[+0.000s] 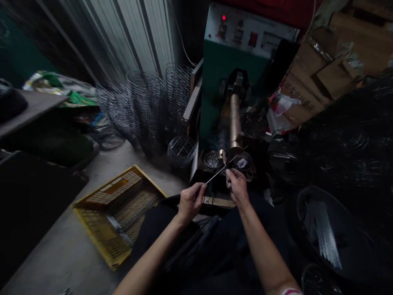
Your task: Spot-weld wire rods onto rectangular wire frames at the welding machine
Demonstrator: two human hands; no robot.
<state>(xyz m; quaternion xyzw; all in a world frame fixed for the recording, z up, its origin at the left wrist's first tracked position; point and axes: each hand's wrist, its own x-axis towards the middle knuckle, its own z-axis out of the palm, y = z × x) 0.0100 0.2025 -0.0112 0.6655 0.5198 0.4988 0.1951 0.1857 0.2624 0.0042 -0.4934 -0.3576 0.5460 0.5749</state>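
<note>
My left hand (190,201) pinches the near end of a thin metal rod (215,175). The rod slants up and to the right, to the copper-coloured electrode tip (222,156) of what looks like a spot welder (235,119). Close by the tip, my right hand (238,187) has its thumb and fingers pressed together beside the rod. Whatever lies between those fingertips is too small and dark to make out. A round dish of small metal pieces (211,159) sits left of the electrode, and another dark dish (242,162) sits to its right.
A yellow plastic crate (92,227) with metal rods in it rests on the floor at left. Stacked wire baskets (147,106) stand behind it. At right, a dark basin (302,217) holds a bundle of metal strips (327,237). Cardboard boxes (302,96) fill the back right.
</note>
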